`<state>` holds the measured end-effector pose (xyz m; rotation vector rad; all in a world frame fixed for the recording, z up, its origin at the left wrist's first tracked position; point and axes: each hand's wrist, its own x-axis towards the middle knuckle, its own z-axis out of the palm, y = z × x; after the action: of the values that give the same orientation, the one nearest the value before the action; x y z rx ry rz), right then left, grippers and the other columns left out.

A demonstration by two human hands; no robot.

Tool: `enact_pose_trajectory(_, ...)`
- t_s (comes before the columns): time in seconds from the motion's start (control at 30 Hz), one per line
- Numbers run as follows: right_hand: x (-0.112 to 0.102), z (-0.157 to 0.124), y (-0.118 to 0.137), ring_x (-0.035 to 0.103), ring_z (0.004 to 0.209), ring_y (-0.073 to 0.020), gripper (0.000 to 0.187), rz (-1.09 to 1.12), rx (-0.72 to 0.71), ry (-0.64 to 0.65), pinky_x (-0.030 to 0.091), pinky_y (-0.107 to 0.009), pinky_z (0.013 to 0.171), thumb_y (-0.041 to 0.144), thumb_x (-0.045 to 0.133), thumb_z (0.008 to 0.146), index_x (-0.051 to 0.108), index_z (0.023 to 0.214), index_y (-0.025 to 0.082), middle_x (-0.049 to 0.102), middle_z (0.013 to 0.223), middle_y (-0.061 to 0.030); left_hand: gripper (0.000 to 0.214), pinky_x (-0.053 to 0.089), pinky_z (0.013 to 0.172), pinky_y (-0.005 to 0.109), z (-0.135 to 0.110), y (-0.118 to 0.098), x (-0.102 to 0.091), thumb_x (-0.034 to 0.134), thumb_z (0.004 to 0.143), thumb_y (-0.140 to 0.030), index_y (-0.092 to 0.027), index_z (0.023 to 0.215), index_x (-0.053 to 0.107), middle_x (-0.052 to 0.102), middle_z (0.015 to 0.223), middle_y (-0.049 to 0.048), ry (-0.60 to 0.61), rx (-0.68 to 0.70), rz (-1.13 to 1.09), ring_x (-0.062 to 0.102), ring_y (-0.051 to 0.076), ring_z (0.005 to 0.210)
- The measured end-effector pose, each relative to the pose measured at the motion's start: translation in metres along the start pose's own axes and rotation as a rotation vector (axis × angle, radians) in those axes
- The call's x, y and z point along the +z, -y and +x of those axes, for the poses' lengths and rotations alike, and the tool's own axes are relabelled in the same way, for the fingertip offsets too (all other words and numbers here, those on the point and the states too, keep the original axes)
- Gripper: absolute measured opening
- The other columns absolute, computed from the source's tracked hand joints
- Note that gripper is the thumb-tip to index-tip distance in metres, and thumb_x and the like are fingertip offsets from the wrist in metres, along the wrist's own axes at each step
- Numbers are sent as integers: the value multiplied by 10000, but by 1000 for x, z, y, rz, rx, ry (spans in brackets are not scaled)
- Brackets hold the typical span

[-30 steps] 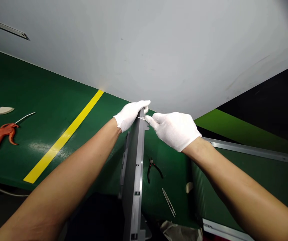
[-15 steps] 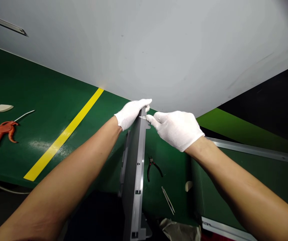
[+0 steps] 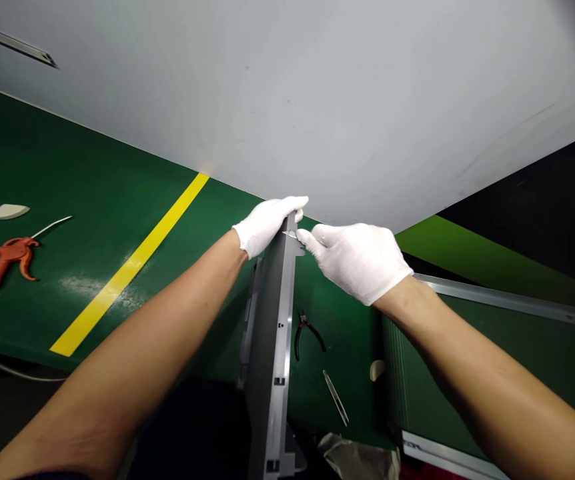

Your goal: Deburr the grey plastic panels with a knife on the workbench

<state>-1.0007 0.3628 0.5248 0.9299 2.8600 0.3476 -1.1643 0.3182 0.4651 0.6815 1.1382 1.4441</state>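
Our white-gloved left hand (image 3: 267, 225) edged slightly right, fingers clamped on the flat grey metal panel (image 3: 283, 347). Our white-gloved right hand (image 3: 360, 257) pinches a pointed silver blade (image 3: 289, 233); work seemingly continues.

Gloved in plain white cloth on the left hand (image 3: 267, 223) and right hand (image 3: 360, 260), mid-frame. Finished at the wrists with short, snug cuffs (image 3: 386, 284). Bare along both forearms (image 3: 177, 333), with a sliver of dark sleeve (image 3: 60, 476) at the lower left edge.
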Motion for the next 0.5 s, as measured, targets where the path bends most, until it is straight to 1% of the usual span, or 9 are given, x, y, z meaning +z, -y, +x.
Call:
enact_pose_trajectory(0.2,0,1,-2,577,618,-212,721,-8,-21,28,261,-309,598,666,128,1043,703,946,242,646,666,-49,388,444,549,270,1,1,0,677,923,-428,-195,659,514,445,622,-22,-9,-9,6,436,99,524)
enact_pose_trajectory(0.33,3,-2,-3,546,588,-201,692,-1,-33,23,243,-311,585,666,158,1043,706,949,253,628,662,-40,393,435,538,275,1,0,0,671,921,-451,-202,660,516,439,604,-22,-9,-26,24,440,111,524)
enact_pose_trajectory(0.43,3,-10,0,514,565,-187,712,57,-69,13,222,-315,568,704,172,1029,697,873,250,592,635,-31,387,416,525,263,0,0,-2,692,908,-432,-197,658,514,470,634,-11,-34,-8,13,426,108,546)
enact_pose_trajectory(0.5,1,-17,0,514,581,-182,712,163,-88,-8,235,-318,564,717,183,1024,690,846,249,590,649,-27,390,411,520,257,1,0,-5,703,900,-437,-194,658,518,474,648,-8,-28,3,2,419,107,557)
